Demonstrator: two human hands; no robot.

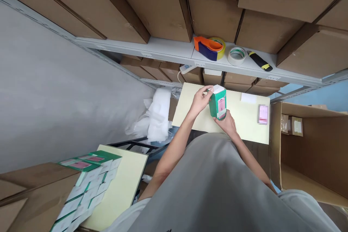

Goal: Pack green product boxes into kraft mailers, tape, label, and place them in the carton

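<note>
A green product carton (214, 103) with a white top and a pink picture on one side is held up over the pale yellow tabletop (187, 105). My left hand (201, 98) grips it near the top, fingers at the upper left edge. Around its lower right corner wraps my right hand (227, 123), supporting it from below. On the tabletop lie a white slip of paper (248, 98) and, farther right, a pink-screened phone (263, 114), partly blurred. What the carton contains is hidden.
A shelf edge (171, 52) bears an orange tape dispenser (209, 47), a tape roll (237, 56) and a utility knife (259, 61). Brown boxes (157, 11) fill the shelves. Stacked green-and-white cartons (89, 188) stand lower left; white foam wrap (159, 114) is beside the wall. An open cardboard box (312, 145) sits right.
</note>
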